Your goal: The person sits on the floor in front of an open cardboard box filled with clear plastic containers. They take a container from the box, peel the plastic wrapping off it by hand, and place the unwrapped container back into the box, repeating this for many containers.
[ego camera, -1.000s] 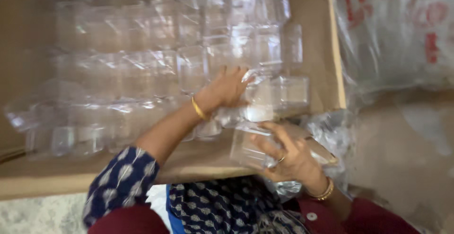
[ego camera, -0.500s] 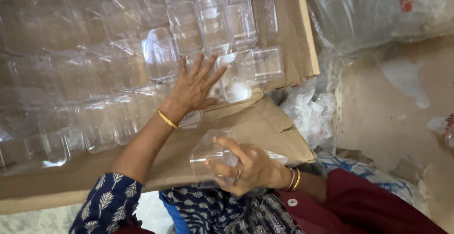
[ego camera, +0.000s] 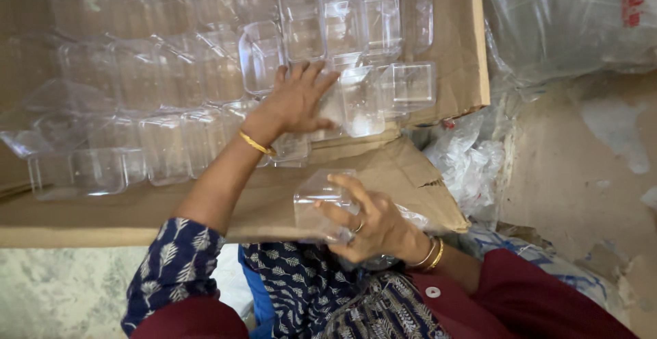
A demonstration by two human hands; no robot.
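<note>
Now the right hand (ego camera: 373, 224) is gripping a clear plastic box (ego camera: 320, 205) with fingers curled round it, near the body, while the left hand (ego camera: 295, 99) is lying flat and open on the packed boxes (ego camera: 342, 99) farther ahead inside the cardboard carton (ego camera: 452, 38).

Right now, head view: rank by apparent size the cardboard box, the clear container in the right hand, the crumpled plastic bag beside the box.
1. cardboard box
2. crumpled plastic bag
3. clear container, though it sits nearer the camera, so this order is unsure.

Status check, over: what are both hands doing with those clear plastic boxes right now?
Left hand flat on clear boxes in the cardboard carton. Right hand gripping one clear plastic box above the carton flap. Nothing blocking either hand.
</note>
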